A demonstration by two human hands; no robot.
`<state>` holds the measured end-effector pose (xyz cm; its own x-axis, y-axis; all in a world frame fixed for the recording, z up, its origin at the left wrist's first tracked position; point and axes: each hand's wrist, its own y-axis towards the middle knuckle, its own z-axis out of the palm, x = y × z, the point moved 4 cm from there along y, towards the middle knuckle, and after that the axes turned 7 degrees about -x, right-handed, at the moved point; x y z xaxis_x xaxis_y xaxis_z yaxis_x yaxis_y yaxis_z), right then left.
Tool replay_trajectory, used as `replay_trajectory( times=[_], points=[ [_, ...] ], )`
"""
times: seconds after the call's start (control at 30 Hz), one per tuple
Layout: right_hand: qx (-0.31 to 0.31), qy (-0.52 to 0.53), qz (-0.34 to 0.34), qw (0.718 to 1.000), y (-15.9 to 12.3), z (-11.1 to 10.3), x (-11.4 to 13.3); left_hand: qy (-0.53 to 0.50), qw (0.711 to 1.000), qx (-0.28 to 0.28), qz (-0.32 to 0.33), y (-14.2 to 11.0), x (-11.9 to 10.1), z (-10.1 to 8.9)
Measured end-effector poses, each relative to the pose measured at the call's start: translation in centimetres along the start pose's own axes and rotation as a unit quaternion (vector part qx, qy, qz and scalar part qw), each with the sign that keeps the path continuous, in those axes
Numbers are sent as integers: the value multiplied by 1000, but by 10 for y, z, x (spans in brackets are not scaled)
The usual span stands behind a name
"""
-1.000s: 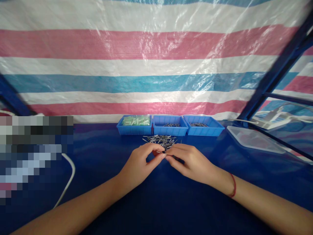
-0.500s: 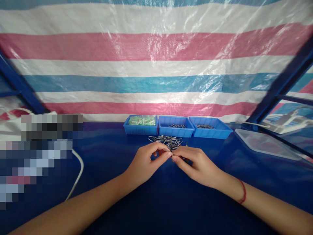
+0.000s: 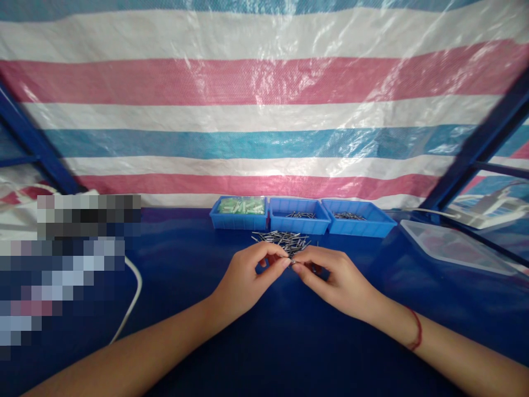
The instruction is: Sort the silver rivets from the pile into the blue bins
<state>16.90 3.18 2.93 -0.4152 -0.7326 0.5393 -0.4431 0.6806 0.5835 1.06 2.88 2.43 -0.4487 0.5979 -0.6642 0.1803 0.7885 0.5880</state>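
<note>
My left hand (image 3: 252, 273) and my right hand (image 3: 333, 275) meet fingertip to fingertip above the blue tabletop. Thumb and forefinger of each are pinched on a small dark piece (image 3: 292, 261) between them, mostly covered by the fingers and too small to name. Just beyond the fingertips lies a loose pile of thin metal rods (image 3: 285, 239), silvery and dark. A red string bracelet circles my right wrist.
Behind the pile stand three blue bins in a row: a left bin (image 3: 239, 221) with green pieces, a middle bin (image 3: 300, 226) and a right bin (image 3: 363, 227) with thin metal pieces. A translucent lid (image 3: 454, 248) lies right; a white cable (image 3: 135, 292) runs left.
Both hands stay pinched together at nearly the same spot, with the right fingers shifted very slightly. The whole view has moved a little.
</note>
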Motion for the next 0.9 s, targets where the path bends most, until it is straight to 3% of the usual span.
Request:
replay_trajectory(
  times=[0.3,0.47,0.7,0.8,0.9],
  points=[
    [-71,-5,10,997,-1,-6,-3,8,1000,-3,9,0,3,1],
    [-97,-23,-46,994,-1,-11,6,15,1000,11,9,1,3,2],
    [-70,-77,-117,988,-2,-11,12,40,998,45,30,1,1,4],
    [-64,-99,-113,987,2,-16,7,50,998,33,15,0,4,5],
    [-118,-145,-72,980,9,-37,-9,62,998,23,-1,0,7,6]
  ],
)
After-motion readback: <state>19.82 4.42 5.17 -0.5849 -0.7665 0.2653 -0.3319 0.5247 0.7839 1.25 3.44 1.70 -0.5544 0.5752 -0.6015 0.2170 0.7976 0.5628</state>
